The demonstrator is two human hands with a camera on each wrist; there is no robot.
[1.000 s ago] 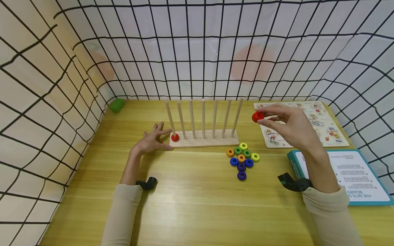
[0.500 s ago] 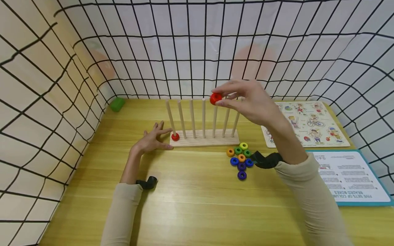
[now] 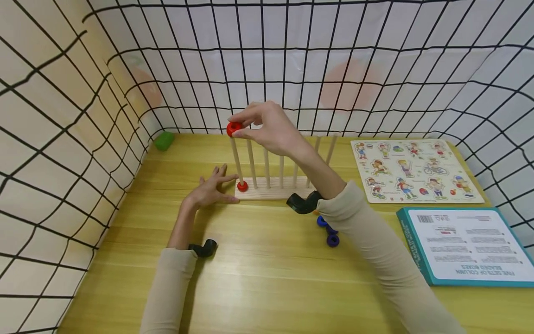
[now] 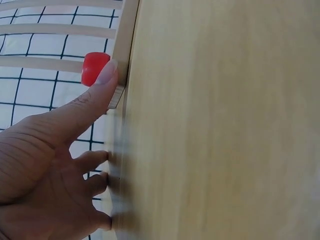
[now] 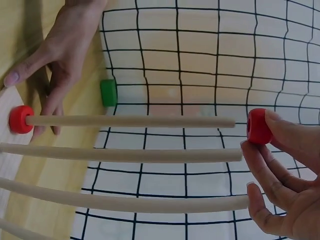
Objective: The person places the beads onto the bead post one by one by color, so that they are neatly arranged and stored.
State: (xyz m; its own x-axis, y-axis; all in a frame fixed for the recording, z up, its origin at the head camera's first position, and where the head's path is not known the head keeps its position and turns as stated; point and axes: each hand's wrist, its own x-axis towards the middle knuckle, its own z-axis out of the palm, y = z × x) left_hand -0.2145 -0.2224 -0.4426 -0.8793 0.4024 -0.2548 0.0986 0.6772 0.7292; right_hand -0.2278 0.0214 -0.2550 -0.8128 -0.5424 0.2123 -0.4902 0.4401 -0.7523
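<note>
In the last second, the person's right hand (image 3: 273,127) has crossed from above the right side of the table to the left, and the held red ring (image 5: 260,126) is now at the top of the leftmost peg (image 3: 237,160). This means, as I judge, that the carrying across is nearly finished, but the ring is not yet on the peg: from the right wrist, a small gap shows between them.

The thumb and fingertips of this hand are pinched together only as wide as the ring, and the other fingers bend loosely, holding nothing. The left hand (image 3: 210,188) has stayed in its place, with fingers spread wide and gripping nothing; its thumb lies against the left end of the wooden base (image 3: 271,192).

The held ring is round, so it has no clear long axis; its hole faces down toward the tip of the peg, almost in one line with it, maybe slightly tilted. The peg stands upright, its long axis going up from the base, and the base runs from left to right before the person. A second red ring (image 3: 242,186) sits around the foot of the same peg.
</note>
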